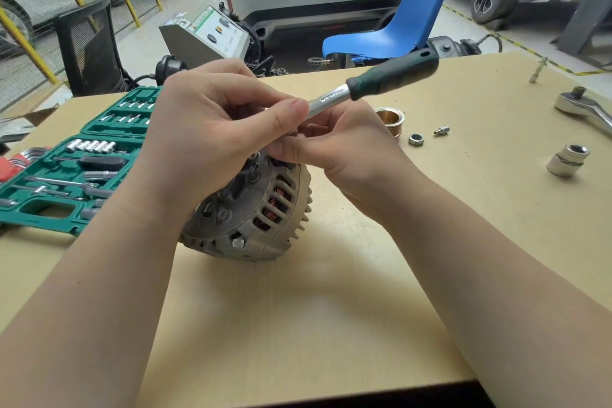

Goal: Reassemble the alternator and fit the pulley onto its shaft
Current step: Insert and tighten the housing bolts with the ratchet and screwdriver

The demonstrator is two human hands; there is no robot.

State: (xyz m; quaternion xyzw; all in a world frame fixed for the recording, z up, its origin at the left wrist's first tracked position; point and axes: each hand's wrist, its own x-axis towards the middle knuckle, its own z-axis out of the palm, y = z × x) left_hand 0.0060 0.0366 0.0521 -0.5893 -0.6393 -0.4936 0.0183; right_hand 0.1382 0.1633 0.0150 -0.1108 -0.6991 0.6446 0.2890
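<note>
Two bare arms reach in over a pale wooden table [298, 325]. The alternator [255, 212] lies on its side on the table, right below the hands. You can see its grey ribs and the copper wire inside the slots.

The left hand [205, 129] is above the alternator. Its fingers are curled, and the thumb and fingertips pinch the silver shaft of a screwdriver-style driver [381, 83]. The right hand [344, 149] is just beside it, with curled fingers holding something low on the tool near its tip; the tip is hidden. The dark green handle sticks up and to the right.

Past the right hand, a gold-coloured pulley [391, 119] sits on the table, apart from the alternator. A nut [416, 139] and a tiny socket [442, 130] lie near it. Further right are a big socket [567, 160] and a ratchet [586, 108].

On the left is an open green tool case [66, 175]. Far behind are a blue chair [407, 23] and parked cars.
</note>
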